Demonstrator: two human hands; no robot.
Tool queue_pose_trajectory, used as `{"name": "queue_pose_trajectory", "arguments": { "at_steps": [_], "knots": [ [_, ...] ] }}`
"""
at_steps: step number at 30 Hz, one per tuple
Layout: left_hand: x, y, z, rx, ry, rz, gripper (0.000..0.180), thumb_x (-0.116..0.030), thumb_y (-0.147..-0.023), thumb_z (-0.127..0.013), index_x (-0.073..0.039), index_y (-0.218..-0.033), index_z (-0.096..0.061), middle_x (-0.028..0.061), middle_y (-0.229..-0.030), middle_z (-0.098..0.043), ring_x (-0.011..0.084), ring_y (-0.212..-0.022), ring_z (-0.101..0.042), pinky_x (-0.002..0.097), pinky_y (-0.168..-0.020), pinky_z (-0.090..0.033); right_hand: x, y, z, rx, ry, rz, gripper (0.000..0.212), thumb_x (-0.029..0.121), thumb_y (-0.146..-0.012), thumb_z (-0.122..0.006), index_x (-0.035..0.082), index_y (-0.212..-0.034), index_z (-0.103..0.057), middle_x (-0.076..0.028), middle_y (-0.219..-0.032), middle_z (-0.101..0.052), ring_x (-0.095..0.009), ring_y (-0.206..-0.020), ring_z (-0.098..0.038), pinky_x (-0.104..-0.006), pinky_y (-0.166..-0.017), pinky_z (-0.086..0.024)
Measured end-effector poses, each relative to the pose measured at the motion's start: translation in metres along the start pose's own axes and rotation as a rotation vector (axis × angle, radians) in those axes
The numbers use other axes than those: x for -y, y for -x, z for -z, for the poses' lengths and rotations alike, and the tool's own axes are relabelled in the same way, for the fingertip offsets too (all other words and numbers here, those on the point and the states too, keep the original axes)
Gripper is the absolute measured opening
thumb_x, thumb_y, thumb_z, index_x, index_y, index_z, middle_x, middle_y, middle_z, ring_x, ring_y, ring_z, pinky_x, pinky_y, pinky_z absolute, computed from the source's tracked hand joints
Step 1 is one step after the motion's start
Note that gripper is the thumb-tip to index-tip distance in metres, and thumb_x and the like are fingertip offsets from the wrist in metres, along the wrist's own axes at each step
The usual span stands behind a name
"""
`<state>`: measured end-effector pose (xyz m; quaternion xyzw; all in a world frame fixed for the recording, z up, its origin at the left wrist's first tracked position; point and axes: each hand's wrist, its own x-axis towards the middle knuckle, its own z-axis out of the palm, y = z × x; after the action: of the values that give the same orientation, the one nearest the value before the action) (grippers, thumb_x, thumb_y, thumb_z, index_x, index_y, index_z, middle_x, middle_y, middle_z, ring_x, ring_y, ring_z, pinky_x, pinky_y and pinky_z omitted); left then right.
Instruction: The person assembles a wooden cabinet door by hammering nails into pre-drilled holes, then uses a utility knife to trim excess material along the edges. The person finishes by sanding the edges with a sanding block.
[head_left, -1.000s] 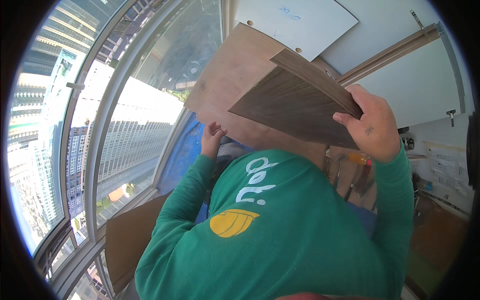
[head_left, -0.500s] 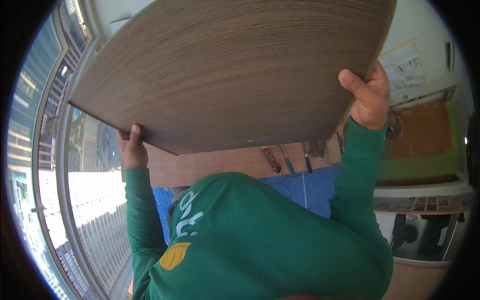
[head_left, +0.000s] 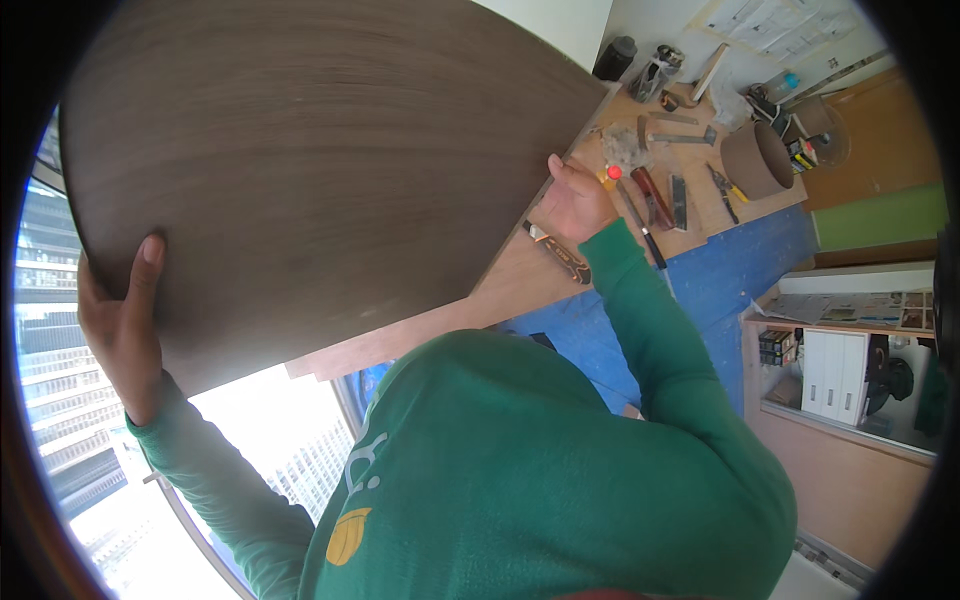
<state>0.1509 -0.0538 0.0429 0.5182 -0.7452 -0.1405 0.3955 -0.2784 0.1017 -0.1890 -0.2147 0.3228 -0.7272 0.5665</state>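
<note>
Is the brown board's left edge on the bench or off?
Off: the left hand wraps that edge of the brown board, thumb on the face, with window showing beyond.

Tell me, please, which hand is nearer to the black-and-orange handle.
Right. The right hand appears just above the handle; the left hand is farther, at the left edge of the panel.

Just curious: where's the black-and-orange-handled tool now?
The tool lies right of centre in the head view, on the pale wooden board, below the right hand.
</note>
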Motion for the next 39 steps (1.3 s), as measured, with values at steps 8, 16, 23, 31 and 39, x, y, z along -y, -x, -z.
{"name": "queue_pose_trajectory", "arguments": {
  "at_steps": [8,16,23,31,39],
  "knots": [
    [-0.069,-0.001,-0.058,0.335,-0.211,-0.346,0.054,-0.024,-0.087,-0.086,0.001,-0.131,-0.065,0.0178,-0.106,-0.075,0.0250,-0.094,-0.075,0.0355,-0.085,-0.059,-0.155,0.017,0.051,-0.267,-0.416,-0.355,0.057,0.036,-0.101,-0.063,0.002,-0.143,-0.047,-0.015,-0.151,-0.052,-0.033,-0.143,-0.045,-0.0530,-0.121,-0.033],
    [-0.079,0.033,-0.092,0.505,-0.318,-0.575,0.050,-0.013,-0.079,-0.085,-0.002,-0.125,-0.067,0.0148,-0.104,-0.074,0.0303,-0.089,-0.075,0.0375,-0.077,-0.059,-0.266,0.056,0.097,-0.174,-0.096,-0.801,0.045,0.021,-0.096,-0.059,0.003,-0.137,-0.050,-0.014,-0.140,-0.059,-0.031,-0.136,-0.052,-0.0540,-0.113,-0.041],
    [-0.054,0.055,-0.099,0.598,-0.449,-0.732,0.050,-0.012,-0.074,-0.086,-0.003,-0.121,-0.071,0.0094,-0.084,-0.068,0.0251,-0.071,-0.069,0.0358,-0.065,-0.056,-0.249,0.098,0.148,-0.019,0.659,-0.851,0.045,0.019,-0.087,-0.073,0.004,-0.128,-0.065,-0.007,-0.104,-0.070,-0.014,-0.086,-0.063,-0.0336,-0.071,-0.051],
    [-0.016,0.062,-0.100,0.605,-0.428,-0.773,0.049,-0.011,-0.074,-0.087,-0.002,-0.120,-0.071,0.0090,-0.082,-0.067,0.0245,-0.069,-0.067,0.0367,-0.064,-0.054,-0.214,0.145,0.271,-0.530,0.955,-0.409,0.028,0.017,-0.087,-0.069,0.004,-0.112,-0.069,-0.011,-0.087,-0.070,-0.025,-0.078,-0.068,-0.0400,-0.072,-0.055],
    [-0.003,0.078,-0.105,0.670,-0.443,-0.717,0.052,-0.012,-0.076,-0.089,0.000,-0.124,-0.069,0.0143,-0.090,-0.070,0.0307,-0.078,-0.070,0.0398,-0.069,-0.055,-0.161,0.116,0.268,-0.601,1.839,-0.083,0.044,0.028,-0.085,-0.077,0.010,-0.122,-0.064,-0.015,-0.121,-0.061,-0.038,-0.120,-0.056,-0.0495,-0.098,-0.050]
  ]
}}
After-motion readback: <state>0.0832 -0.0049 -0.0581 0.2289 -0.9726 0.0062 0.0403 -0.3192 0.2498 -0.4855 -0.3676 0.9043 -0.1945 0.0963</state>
